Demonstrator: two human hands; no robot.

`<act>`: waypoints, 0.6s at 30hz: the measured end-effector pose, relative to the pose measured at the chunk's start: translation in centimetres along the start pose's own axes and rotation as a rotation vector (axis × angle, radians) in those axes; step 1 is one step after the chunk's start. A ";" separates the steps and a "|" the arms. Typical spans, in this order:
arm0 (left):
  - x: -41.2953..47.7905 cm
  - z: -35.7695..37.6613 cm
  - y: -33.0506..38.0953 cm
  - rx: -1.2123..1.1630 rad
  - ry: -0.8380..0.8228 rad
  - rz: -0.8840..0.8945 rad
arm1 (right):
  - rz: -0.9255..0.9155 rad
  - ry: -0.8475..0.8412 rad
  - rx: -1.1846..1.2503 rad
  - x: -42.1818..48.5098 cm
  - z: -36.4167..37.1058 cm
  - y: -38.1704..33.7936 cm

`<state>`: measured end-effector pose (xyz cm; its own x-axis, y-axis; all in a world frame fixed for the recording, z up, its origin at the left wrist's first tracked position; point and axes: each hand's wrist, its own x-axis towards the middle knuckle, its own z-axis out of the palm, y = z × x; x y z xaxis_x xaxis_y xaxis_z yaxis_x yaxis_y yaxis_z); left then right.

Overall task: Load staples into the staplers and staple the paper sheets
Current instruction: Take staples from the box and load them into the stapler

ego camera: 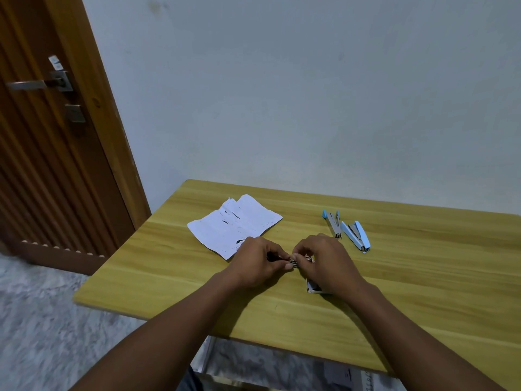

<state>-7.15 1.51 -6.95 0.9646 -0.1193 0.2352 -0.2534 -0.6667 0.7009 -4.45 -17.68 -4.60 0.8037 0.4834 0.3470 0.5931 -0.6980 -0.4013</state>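
My left hand (255,263) and my right hand (324,261) meet over the middle of the wooden table (169,277), both pinching a thin strip of staples (293,262) between the fingertips. A small staple box (313,287) lies partly under my right wrist. White paper sheets (234,224) lie creased just beyond my left hand. Two light blue staplers lie at the back right, both swung open: one (332,221) nearer the hands, the other (356,235) to its right, the two touching.
The table's left and near edges drop off to a grey speckled floor (42,320). A brown wooden door (56,136) with a metal handle stands at the left. A pale wall (310,94) runs right behind the table.
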 end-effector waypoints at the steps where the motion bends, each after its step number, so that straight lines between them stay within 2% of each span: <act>1: 0.0 0.0 0.0 0.004 -0.004 0.000 | -0.024 -0.004 -0.063 -0.1 0.1 0.0; 4: 0.0 0.0 0.0 0.011 -0.003 0.010 | -0.095 -0.043 -0.214 -0.3 0.4 0.4; 11: -0.2 -0.1 0.1 0.057 -0.040 0.004 | -0.129 -0.065 -0.371 -0.4 -0.2 1.3; 14: -0.2 -0.3 0.3 0.062 -0.062 -0.004 | 0.026 0.004 -0.208 -1.0 -0.3 2.1; 18: 0.1 -0.4 1.0 0.035 -0.077 -0.014 | 0.108 -0.159 -0.079 -0.6 -0.7 2.7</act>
<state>-7.34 1.12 -5.99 0.9712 -0.1647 0.1723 -0.2382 -0.6936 0.6799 -3.42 -20.24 -5.28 0.8636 0.4765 0.1646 0.5024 -0.7868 -0.3586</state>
